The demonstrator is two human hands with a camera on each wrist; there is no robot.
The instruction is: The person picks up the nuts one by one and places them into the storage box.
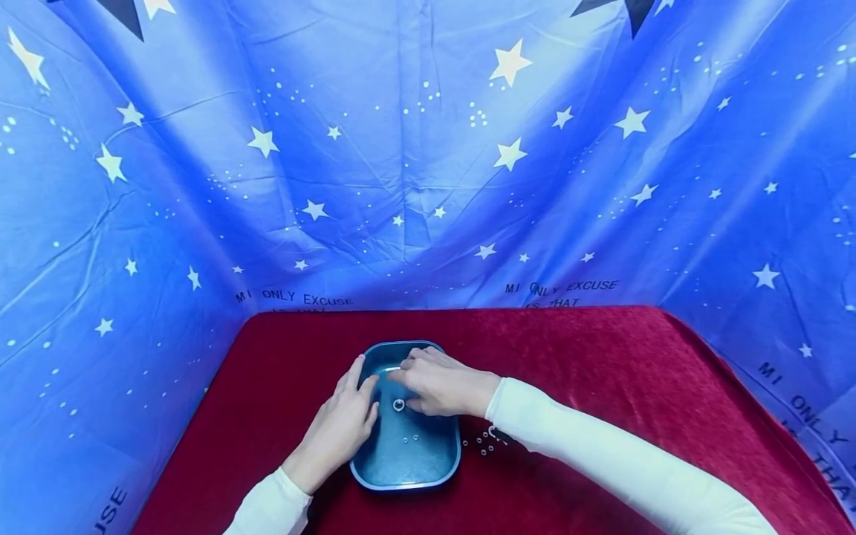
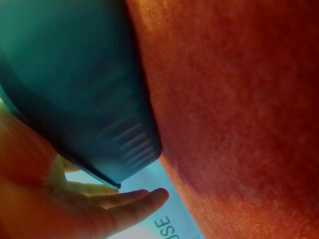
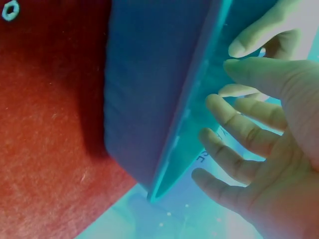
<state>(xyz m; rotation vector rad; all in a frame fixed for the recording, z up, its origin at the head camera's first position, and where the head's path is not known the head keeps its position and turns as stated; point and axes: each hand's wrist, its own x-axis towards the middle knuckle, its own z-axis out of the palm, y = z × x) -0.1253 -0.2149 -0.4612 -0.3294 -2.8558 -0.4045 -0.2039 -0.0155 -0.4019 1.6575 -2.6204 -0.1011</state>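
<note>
A dark teal rectangular tray [image 1: 408, 479] stands on the red cloth. My left hand [image 1: 337, 423] lies along its left rim, fingers fairly straight, the thumb side over the inside. The left wrist view shows those fingers [image 2: 132, 209] extended past the tray's rim. Over the far half of the tray reaches my right hand [image 1: 438, 383]. In the right wrist view its fingers [image 3: 239, 127] are spread and slightly bent, with nothing visible between them. A small pale ring [image 1: 399, 405] shows close to the right thumb; whether it touches is unclear. Two smaller rings [image 1: 415, 438] lie in the tray.
Several small nut-like rings [image 1: 484, 452] lie on the red cloth [image 1: 568, 357] right of the tray, below the right sleeve. One hexagonal nut [image 3: 10, 10] shows in the right wrist view's corner. A blue star-patterned curtain [image 1: 414, 186] encloses the back and sides.
</note>
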